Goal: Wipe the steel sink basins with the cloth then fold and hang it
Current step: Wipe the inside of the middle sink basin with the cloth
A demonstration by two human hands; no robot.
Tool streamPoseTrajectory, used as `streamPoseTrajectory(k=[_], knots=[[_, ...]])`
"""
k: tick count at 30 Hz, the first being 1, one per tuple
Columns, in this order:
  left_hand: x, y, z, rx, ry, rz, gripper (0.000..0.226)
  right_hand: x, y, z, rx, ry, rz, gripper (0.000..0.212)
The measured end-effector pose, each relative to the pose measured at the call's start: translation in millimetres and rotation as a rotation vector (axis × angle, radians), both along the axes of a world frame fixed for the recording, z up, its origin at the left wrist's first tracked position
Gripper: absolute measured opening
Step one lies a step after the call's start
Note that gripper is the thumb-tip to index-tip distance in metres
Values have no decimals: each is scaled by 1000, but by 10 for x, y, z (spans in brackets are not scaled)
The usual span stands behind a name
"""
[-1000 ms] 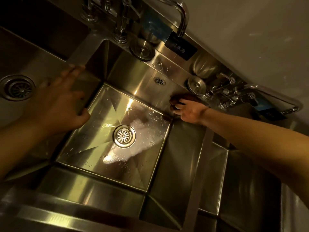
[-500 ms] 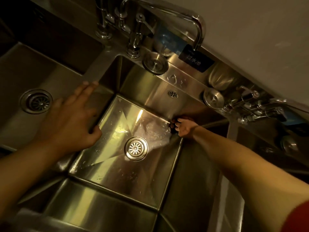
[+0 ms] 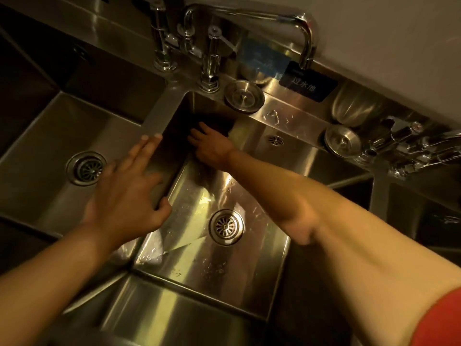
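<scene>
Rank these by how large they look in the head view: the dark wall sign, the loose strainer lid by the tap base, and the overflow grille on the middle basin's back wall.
1. Dark wall sign
2. Loose strainer lid, only slightly smaller than the sign
3. Overflow grille, clearly smallest

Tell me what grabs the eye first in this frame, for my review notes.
The right hand presses a dark cloth against the far left corner of the middle basin, below the tall faucet. The left hand lies flat on the divider between basins, fingers straight. The wet basin floor glints around its round drain.
</scene>
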State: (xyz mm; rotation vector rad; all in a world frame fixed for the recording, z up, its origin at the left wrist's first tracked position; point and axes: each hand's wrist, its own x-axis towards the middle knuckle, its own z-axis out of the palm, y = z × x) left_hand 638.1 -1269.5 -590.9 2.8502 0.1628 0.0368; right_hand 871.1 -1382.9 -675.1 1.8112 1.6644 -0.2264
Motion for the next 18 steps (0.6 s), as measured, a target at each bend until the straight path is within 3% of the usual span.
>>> streamPoseTrajectory(k=[3, 7, 9, 11, 13, 18], knots=[[-13, 17, -22, -6, 3, -5, 34, -5, -191, 12, 61, -87, 37, 39], [-34, 48, -47, -2, 16, 3, 34, -87, -1033, 59, 82, -42, 46, 33], [-29, 47, -51, -4, 11, 3, 34, -97, -1530, 52, -51, -136, -1, 28], [-31, 38, -45, -11, 10, 2, 33, -97, -1981, -96, -307, -73, -164, 37], [-36, 36, -39, -17, 6, -1, 35, -199, -2278, -99, -400, -74, -373, 38], [-29, 42, -34, -9, 15, -2, 35, -530, -2481, -263, -90, 24, -1051, 46]])
